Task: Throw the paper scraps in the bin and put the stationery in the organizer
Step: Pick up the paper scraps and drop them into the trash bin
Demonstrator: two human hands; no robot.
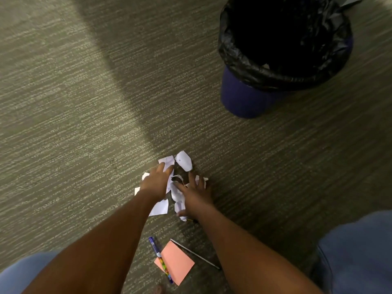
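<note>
Left hand [157, 183]: palm down on the scraps, fingers spread, fingertips reaching the far pieces; it presses flat and grips nothing that can be seen.
Right hand [194, 198]: palm down just beside the left hand, fingers spread over the right half of the pile, thumb side low near the closest scrap; no piece visibly pinched.
Scraps [183, 161]: white torn paper in a loose cluster on the floor, some crumpled, some flat; several lie under and between the two hands, two larger pieces lie clear just beyond the fingertips.
Bin [246, 98]: blue, round, lined with a black bag [239, 60] folded over the rim; it stands upper right, well apart from the scraps. Its inside is too dark to read.
Notepad [176, 262]: pink, flat on the floor near the person, between the forearms.
Pen [156, 248]: blue top, patterned barrel, lying along the notepad's left edge and partly on it.
Pencil [195, 254]: thin dark stick lying slantwise just right of the notepad, its far end touching the pad's top corner.
Floor [74, 124]: grey-green ribbed carpet.
Knees [358, 247]: in blue jeans, at both lower corners.
</note>
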